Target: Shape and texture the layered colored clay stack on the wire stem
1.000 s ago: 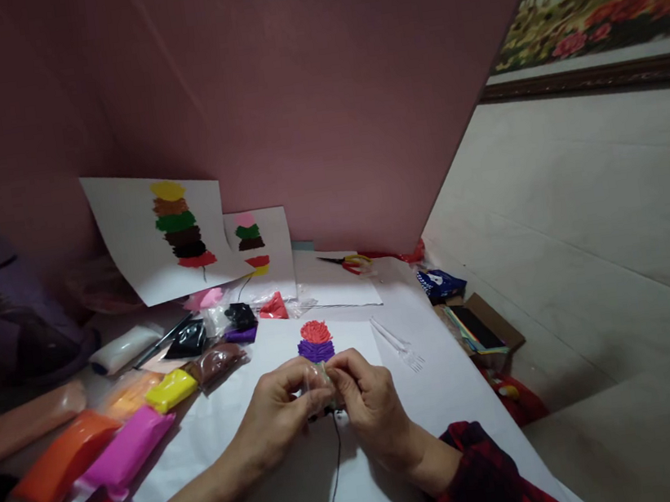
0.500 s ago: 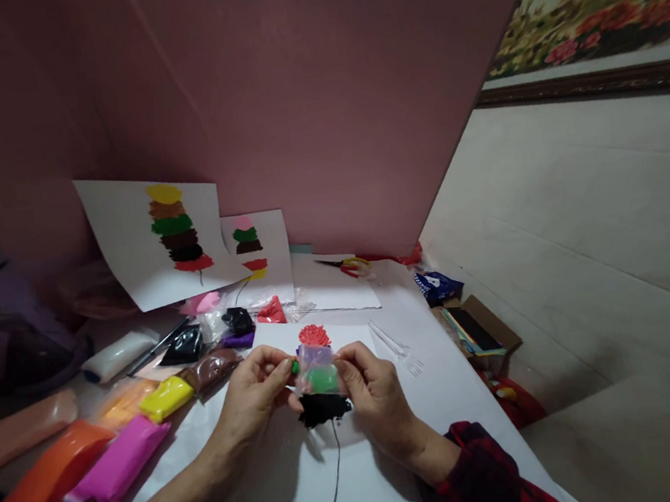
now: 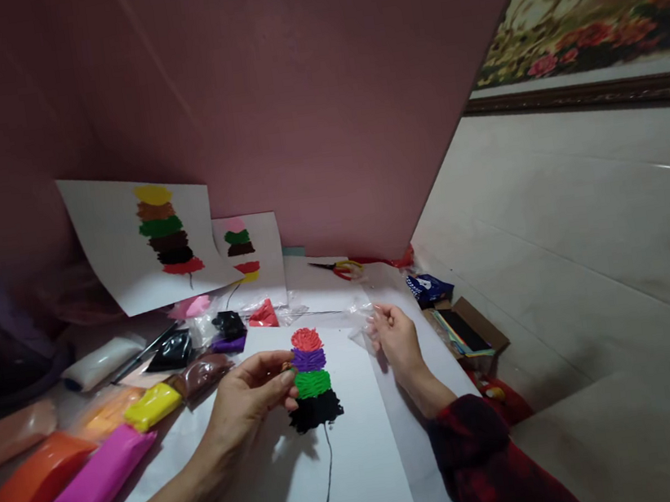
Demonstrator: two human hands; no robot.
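Note:
My left hand [image 3: 249, 398] is closed in a pinch over the left side of a paper sheet [image 3: 362, 453]. A small bit of green clay [image 3: 289, 368] shows at its fingertips, mostly hidden by them. Right of the sheet's top, my right hand [image 3: 397, 341] pinches a crumpled clear plastic bag [image 3: 357, 318]. The sheet carries a stacked clay shape: a red round top [image 3: 306, 339], a purple band [image 3: 309, 359], a green band [image 3: 314, 383] and a black band [image 3: 316, 411], with a thin dark line [image 3: 328, 482] running down below.
Bagged clay lies at left, including yellow [image 3: 153, 407], magenta [image 3: 102, 477] and orange [image 3: 33, 492] packs. Two sheets with similar coloured stacks [image 3: 127, 262] lean on the pink panel [image 3: 269, 128]. Scissors [image 3: 341, 268] lie at the back. A cardboard box [image 3: 483, 322] stands beyond the right edge.
My right hand has moved right and up with the clear bag, away from my left hand, uncovering the purple and green bands. My left hand stays near the stack, still pinching.

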